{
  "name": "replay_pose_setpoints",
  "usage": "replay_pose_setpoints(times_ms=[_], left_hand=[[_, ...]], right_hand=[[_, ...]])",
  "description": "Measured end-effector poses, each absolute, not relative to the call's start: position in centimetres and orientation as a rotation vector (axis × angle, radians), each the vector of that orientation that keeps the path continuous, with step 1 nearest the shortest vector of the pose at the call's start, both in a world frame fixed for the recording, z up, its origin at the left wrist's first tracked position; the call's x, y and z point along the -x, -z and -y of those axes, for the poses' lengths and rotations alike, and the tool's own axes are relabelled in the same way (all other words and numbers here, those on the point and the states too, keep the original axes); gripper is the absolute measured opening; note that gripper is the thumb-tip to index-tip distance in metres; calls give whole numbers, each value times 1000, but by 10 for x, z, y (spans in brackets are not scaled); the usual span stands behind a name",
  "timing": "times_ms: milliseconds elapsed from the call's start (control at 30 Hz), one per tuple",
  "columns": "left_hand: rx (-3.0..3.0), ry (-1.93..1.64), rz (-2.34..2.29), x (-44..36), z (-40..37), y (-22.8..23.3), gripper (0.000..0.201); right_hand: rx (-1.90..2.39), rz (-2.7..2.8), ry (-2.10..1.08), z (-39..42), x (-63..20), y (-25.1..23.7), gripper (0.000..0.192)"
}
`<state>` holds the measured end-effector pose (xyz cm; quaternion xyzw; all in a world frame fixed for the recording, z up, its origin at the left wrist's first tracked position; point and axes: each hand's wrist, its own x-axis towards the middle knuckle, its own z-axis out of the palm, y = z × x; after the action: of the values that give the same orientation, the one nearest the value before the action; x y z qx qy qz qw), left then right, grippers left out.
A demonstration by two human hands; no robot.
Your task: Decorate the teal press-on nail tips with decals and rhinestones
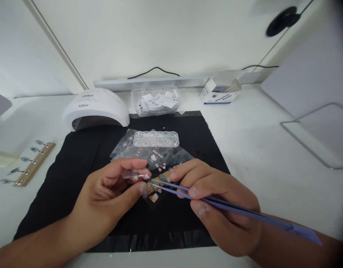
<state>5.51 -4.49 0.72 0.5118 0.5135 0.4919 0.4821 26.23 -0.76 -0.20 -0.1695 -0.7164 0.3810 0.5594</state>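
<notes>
My left hand (107, 197) pinches a clear sticker sheet (135, 176) with red and white cartoon prints between thumb and fingers. Slim purple tweezers (252, 213) are gripped in my right hand (221, 193). Their two tips are slightly apart and point at the area beside my left thumb; whether anything is between them I cannot tell. Below the tips, a tan wooden strip (165, 175) with greyish nail tips shows partly, the rest hidden by my hands. Further clear sticker sheets (143, 154) lie on the black mat, with a clear compartment case (156, 139) of small gems on top.
A white nail lamp (95, 108) stands at the back left. Left of the mat (76, 163) is a wooden stand (38, 163) with several nail tips. Behind are a clear box (156, 101) of white packets and an open alcohol pad carton (221, 89). A metal-framed panel (316, 123) leans at right.
</notes>
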Motion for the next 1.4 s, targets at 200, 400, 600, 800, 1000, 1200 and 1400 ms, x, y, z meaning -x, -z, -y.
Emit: replay_pose_setpoints(times_ms=[200,400,600,800,1000,1200,1400], left_hand=[[-1331,-1218,-1300,-56,46,-8,35],[-1500,-1257,-1338,-56,48,-5,35],[-1625,-1275,-1366,-54,47,-4,33],[-1777,-1247,-1400,-50,48,-3,33],[-1848,-1199,-1359,-48,48,-3,35],[-1912,-1171,-1376,-46,48,-2,37],[-1925,-1167,-1329,-46,49,-1,37]], right_hand=[[389,1710,-876,9,-263,2,31],[345,1759,-861,8,-265,-1,31],[350,1724,-876,9,-269,1,31],[364,1679,-871,9,-270,3,29],[366,1760,-841,7,-269,0,30],[372,1742,-825,6,-267,0,29],[372,1742,-871,6,-264,-2,31]])
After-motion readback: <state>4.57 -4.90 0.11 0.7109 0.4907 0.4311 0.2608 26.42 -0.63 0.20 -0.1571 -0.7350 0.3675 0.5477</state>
